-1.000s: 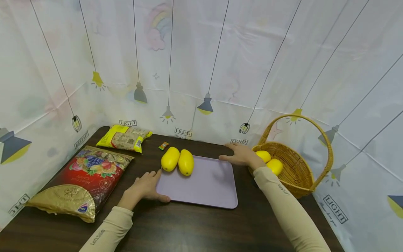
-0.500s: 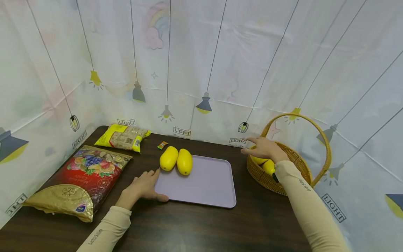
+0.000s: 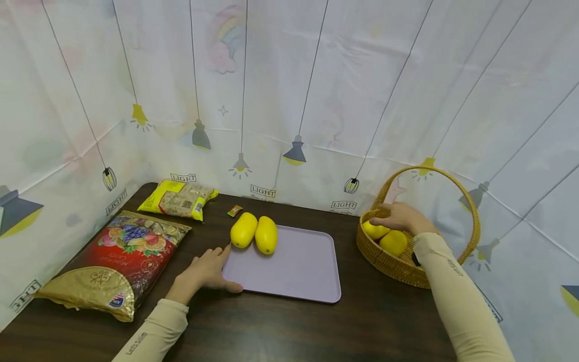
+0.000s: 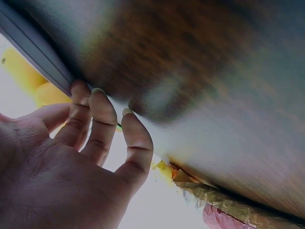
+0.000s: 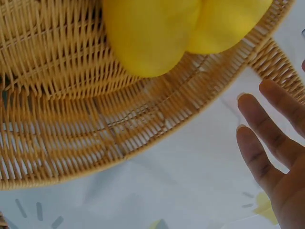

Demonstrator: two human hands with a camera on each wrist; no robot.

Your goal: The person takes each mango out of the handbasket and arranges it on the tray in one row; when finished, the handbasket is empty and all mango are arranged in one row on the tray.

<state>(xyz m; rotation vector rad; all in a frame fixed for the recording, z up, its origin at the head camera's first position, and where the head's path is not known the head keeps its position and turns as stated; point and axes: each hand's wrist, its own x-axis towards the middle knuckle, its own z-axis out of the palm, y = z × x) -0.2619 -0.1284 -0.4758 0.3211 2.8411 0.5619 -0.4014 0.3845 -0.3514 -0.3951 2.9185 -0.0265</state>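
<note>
1. Some parted digits of the left hand [image 3: 205, 269] touch the lilac tray [image 3: 294, 266] at its edge.
2. Two yellow fruits [image 3: 266, 235] lie at the tray's far-left corner.
3. Right hand [image 3: 402, 217], empty, fingers apart, hangs over a wicker basket [image 3: 384, 264] with two more fruits [image 3: 393, 243].

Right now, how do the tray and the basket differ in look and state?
The tray is pale purple and rectangular with a low rim; the basket is tan, woven, rounded and deeper. The basket has an arched handle; the tray shows none. The left hand touches the tray's edge, while the right hand appears above the basket. Both rest on the dark table, each with two yellow fruits visible.
</note>
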